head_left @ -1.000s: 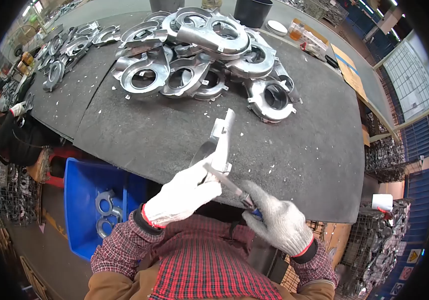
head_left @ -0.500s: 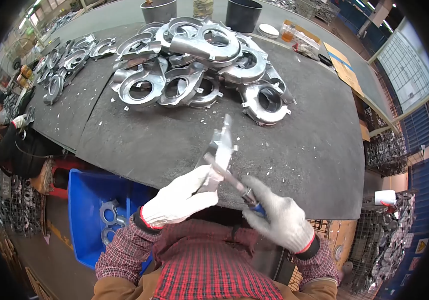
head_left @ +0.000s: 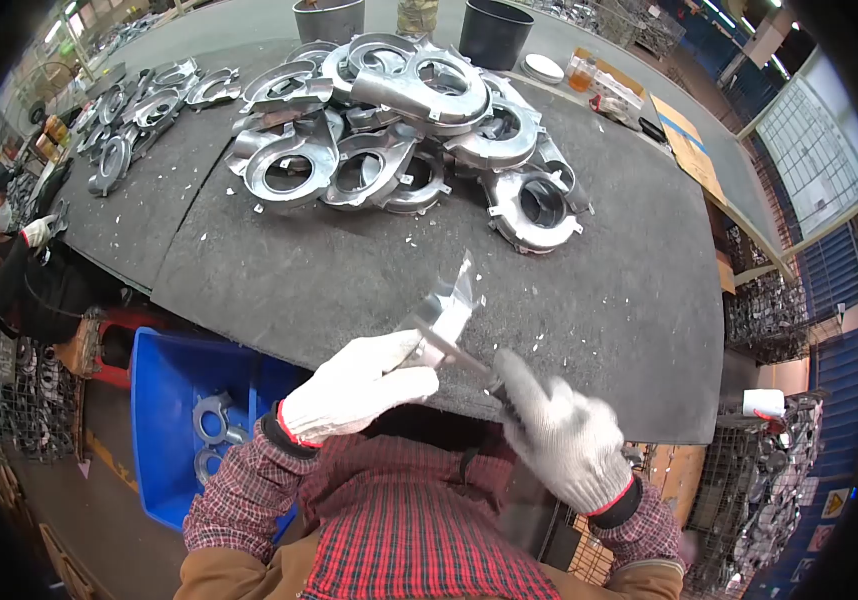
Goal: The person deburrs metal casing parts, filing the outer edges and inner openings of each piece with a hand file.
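Observation:
My left hand, in a white glove, grips a shiny metal casting near the table's front edge; the part is tilted and its far end points away from me. My gloved right hand is closed around the handle of a file-like tool, mostly hidden by the fingers. The tool's flat blade reaches left and lies against or just over the casting's near end. Beyond both hands, a pile of ring-shaped metal castings is heaped on the dark table.
A blue bin with castings stands below the table at left. More castings lie at the far left, near a seated co-worker. Black buckets, white lids and cardboard are at the back. Wire cages stand at right.
The casting in my left hand has turned and tilted, so it looks shorter. My right hand with the tool has shifted slightly. The view has moved a little.

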Action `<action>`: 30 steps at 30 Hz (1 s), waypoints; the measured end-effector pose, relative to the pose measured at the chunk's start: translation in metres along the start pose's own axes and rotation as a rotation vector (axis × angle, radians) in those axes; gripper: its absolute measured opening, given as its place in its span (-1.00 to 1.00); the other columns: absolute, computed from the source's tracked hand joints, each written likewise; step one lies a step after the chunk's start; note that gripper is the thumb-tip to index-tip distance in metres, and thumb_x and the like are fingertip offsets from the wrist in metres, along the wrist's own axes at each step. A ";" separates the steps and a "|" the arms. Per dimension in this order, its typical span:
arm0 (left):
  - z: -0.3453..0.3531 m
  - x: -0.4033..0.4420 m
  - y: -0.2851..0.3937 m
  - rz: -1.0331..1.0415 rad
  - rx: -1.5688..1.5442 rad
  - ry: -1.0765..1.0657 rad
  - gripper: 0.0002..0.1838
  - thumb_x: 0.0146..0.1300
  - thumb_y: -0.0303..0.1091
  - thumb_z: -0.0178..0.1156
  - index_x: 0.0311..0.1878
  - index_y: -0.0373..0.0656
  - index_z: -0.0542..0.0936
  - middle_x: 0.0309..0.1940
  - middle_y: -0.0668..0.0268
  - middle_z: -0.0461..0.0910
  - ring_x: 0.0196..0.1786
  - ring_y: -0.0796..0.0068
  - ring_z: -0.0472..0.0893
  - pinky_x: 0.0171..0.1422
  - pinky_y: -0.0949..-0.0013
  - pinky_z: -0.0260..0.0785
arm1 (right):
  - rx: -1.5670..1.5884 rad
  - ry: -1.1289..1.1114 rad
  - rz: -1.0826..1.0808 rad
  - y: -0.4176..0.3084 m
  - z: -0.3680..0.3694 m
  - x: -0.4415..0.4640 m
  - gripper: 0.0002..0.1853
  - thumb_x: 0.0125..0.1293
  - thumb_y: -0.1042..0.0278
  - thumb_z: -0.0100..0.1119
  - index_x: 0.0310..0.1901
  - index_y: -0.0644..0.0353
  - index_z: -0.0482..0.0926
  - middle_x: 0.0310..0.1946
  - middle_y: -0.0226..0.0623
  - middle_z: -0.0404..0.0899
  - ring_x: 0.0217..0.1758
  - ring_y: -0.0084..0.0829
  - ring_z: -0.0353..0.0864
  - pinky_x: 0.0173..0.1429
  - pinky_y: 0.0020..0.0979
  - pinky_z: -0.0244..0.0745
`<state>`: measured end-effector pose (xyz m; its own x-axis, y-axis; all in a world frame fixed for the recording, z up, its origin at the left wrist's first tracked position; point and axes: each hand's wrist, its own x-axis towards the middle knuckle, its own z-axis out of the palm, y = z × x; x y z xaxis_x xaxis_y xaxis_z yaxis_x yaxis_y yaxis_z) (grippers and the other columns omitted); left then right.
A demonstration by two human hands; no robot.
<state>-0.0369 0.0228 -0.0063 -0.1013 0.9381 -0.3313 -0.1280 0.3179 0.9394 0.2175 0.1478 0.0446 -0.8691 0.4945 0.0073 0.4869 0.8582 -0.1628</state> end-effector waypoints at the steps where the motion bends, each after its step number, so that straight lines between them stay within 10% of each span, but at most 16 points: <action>1: -0.001 0.000 -0.004 -0.003 -0.081 -0.021 -0.57 0.55 -0.44 0.37 0.40 -0.36 0.66 -0.08 0.37 0.71 -0.07 0.62 0.63 0.12 0.42 0.54 | -0.006 -0.011 -0.005 -0.003 -0.001 -0.003 -0.21 0.41 0.16 0.47 0.66 -0.19 0.44 -0.36 -0.20 0.66 -0.49 -0.15 0.81 -0.45 -0.13 0.73; 7: -0.002 -0.003 0.005 0.067 0.031 -0.079 -0.56 0.55 -0.45 0.36 0.43 -0.34 0.64 0.00 0.32 0.72 0.06 0.58 0.63 0.21 0.37 0.56 | -0.025 -0.048 -0.006 0.007 -0.005 0.001 -0.23 0.39 0.19 0.48 0.63 -0.12 0.47 -0.29 -0.18 0.72 -0.34 -0.11 0.88 -0.28 -0.11 0.80; 9: -0.003 -0.005 0.001 0.125 0.108 -0.104 -0.55 0.55 -0.46 0.35 0.44 -0.33 0.64 0.05 0.30 0.72 0.13 0.55 0.65 0.26 0.35 0.57 | 0.456 -0.172 -0.091 0.015 -0.006 0.001 -0.20 0.41 0.16 0.50 0.64 -0.05 0.43 -0.07 -0.08 0.83 -0.11 0.03 0.92 -0.05 -0.08 0.85; 17: 0.009 -0.006 -0.021 0.567 0.899 0.184 -0.18 0.38 -0.32 0.48 0.67 -0.29 0.43 0.49 -0.15 0.58 0.53 -0.15 0.57 0.63 0.02 0.43 | 0.821 -0.413 -0.058 0.022 0.003 0.001 -0.18 0.39 0.25 0.59 0.62 0.10 0.42 0.15 0.06 0.83 0.19 0.05 0.89 0.24 -0.13 0.79; 24: 0.034 -0.020 -0.008 0.464 0.729 0.357 -0.41 0.55 -0.29 0.35 0.56 -0.26 0.52 0.18 -0.04 0.74 0.15 -0.10 0.79 0.29 0.03 0.63 | 0.270 0.025 -0.006 -0.004 0.030 -0.008 -0.24 0.37 0.15 0.58 0.58 -0.10 0.53 -0.26 -0.17 0.73 -0.32 -0.07 0.85 -0.20 -0.07 0.81; 27: 0.029 -0.020 -0.002 0.633 0.783 0.328 -0.62 0.58 -0.25 0.33 0.32 -0.25 0.65 -0.10 0.11 0.76 -0.10 0.16 0.79 0.09 0.15 0.61 | 0.095 0.008 0.039 -0.012 0.030 -0.005 -0.26 0.35 0.34 0.58 0.55 0.04 0.53 -0.15 -0.13 0.83 -0.22 -0.11 0.91 -0.12 -0.15 0.85; 30: 0.022 -0.017 0.027 0.109 0.338 0.097 -0.71 0.58 -0.21 0.33 0.14 -0.23 0.66 -0.26 0.27 0.63 -0.24 0.45 0.61 -0.07 0.26 0.49 | 0.147 0.115 0.069 -0.012 0.026 -0.002 -0.24 0.32 0.33 0.58 0.56 0.01 0.53 -0.21 -0.16 0.79 -0.30 -0.14 0.88 -0.19 -0.14 0.82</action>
<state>-0.0169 0.0179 0.0264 -0.1920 0.9565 -0.2195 0.2206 0.2600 0.9401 0.2108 0.1332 0.0204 -0.8146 0.5708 0.1027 0.5194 0.7968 -0.3089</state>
